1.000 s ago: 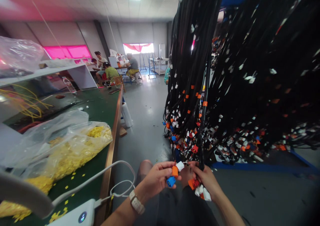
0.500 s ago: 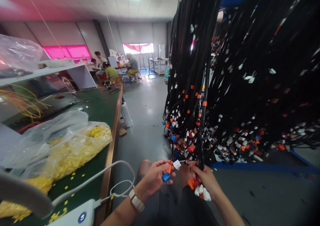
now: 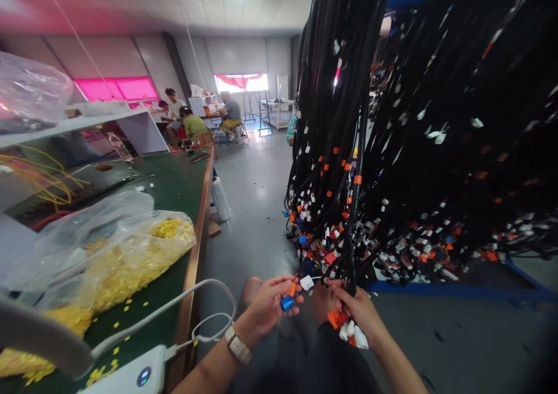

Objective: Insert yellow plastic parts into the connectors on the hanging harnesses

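My left hand (image 3: 269, 303) is closed around a blue connector (image 3: 286, 303) and an orange connector (image 3: 291, 289) at the end of a thin wire, with a white connector (image 3: 307, 282) just right of its fingertips. My right hand (image 3: 356, 308) grips a black cable bundle (image 3: 352, 219) that hangs down from above; orange and white connectors (image 3: 346, 328) stick out below its fingers. Both hands sit low in the middle, over my lap. A watch is on my left wrist (image 3: 238, 346).
A huge mass of black wire harnesses (image 3: 436, 121) with orange, white and blue plugs hangs at right. A green workbench (image 3: 174, 185) at left carries clear bags of yellow parts (image 3: 126, 254), a white cable (image 3: 174, 307) and a white device (image 3: 131, 376). Several people sit at the far end of the grey floor.
My left hand has drawn the blue and orange connectors slightly left and up, turning them. My right hand stays on the cable bundle.
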Tool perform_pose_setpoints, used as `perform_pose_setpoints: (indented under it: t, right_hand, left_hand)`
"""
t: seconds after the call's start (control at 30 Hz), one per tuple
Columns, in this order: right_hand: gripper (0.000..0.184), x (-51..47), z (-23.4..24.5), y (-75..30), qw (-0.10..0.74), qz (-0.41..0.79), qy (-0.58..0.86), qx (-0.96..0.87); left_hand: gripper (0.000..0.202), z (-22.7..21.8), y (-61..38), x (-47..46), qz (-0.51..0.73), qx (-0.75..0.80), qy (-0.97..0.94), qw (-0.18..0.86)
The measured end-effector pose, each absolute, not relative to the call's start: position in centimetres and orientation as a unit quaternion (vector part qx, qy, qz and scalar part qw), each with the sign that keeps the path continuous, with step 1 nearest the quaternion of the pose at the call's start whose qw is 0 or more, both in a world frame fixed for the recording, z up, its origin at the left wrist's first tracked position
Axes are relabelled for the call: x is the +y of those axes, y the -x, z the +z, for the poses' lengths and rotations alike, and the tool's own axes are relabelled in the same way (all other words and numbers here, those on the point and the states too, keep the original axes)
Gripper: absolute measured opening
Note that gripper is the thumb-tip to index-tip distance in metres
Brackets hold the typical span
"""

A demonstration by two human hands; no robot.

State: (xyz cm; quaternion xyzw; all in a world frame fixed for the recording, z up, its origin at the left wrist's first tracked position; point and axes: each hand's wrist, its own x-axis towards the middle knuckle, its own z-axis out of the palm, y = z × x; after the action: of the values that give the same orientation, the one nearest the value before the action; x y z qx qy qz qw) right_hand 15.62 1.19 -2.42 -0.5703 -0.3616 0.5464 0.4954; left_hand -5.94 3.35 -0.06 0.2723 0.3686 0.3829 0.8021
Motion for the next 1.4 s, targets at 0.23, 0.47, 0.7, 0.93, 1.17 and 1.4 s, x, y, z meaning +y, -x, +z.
perform_pose_setpoints:
  t: [0.23, 0.47, 0.7, 0.93, 1.17, 1.4]
  right_hand:
    - [0.043, 1.2, -2.4, -15.8, 0.502, 0.560, 0.555, -0.355]
    - [0.033, 1.1, -1.7, -15.5, 0.505, 0.577, 0.543, -0.341]
    - [0.036, 1.1, -2.4, -15.7, 0.510, 0.585, 0.531, -0.340]
    - [0.036, 1.2, -2.6, -15.7, 0.498, 0.591, 0.540, -0.333]
    - [0.044, 0.9, -1.0, -15.6, 0.499, 0.656, 0.491, -0.281]
    - [0.028, 0.8, -0.6, -14.7, 0.517, 0.726, 0.416, -0.183]
  left_hand:
    - [0.029, -0.3, 6.1, 3.6, 0.381, 0.381, -0.274, 0.797]
    - [0.029, -0.2, 6.2, 3.8, 0.381, 0.392, -0.273, 0.791]
    - [0.029, -0.3, 6.3, 4.0, 0.382, 0.387, -0.275, 0.793]
    - [0.030, -0.4, 6.4, 4.0, 0.379, 0.391, -0.273, 0.793]
    - [0.041, 0.2, 6.2, 3.8, 0.388, 0.413, -0.277, 0.776]
    - [0.044, -0.1, 6.1, 3.7, 0.390, 0.436, -0.304, 0.752]
